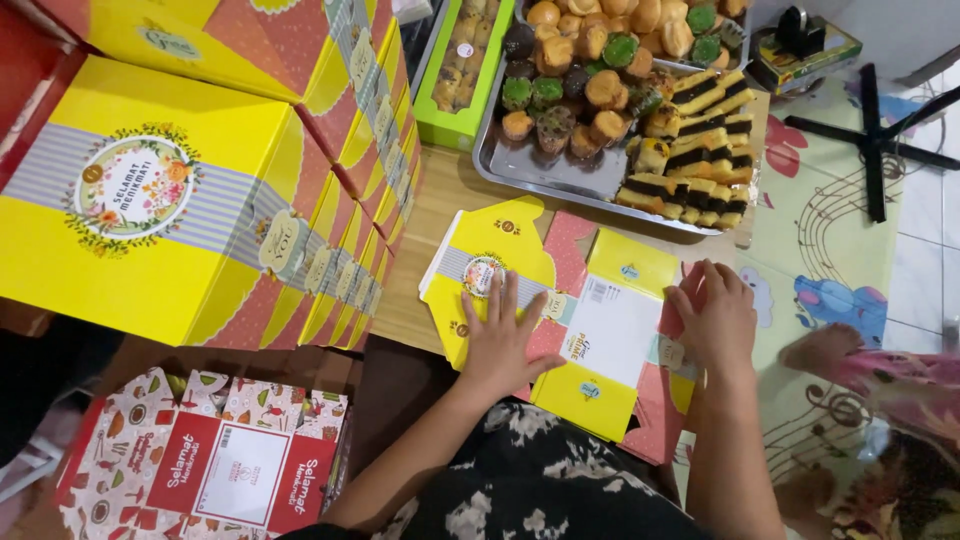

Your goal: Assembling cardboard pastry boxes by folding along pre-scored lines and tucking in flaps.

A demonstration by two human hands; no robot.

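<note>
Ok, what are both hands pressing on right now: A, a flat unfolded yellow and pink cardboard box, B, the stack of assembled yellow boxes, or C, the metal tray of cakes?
A: the left hand and right hand lie flat on the unfolded cardboard box.

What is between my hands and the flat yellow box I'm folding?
Nothing visible. The left hand lies flat on the unfolded yellow box, and the right hand presses its right flap. Both touch the cardboard directly.
</note>
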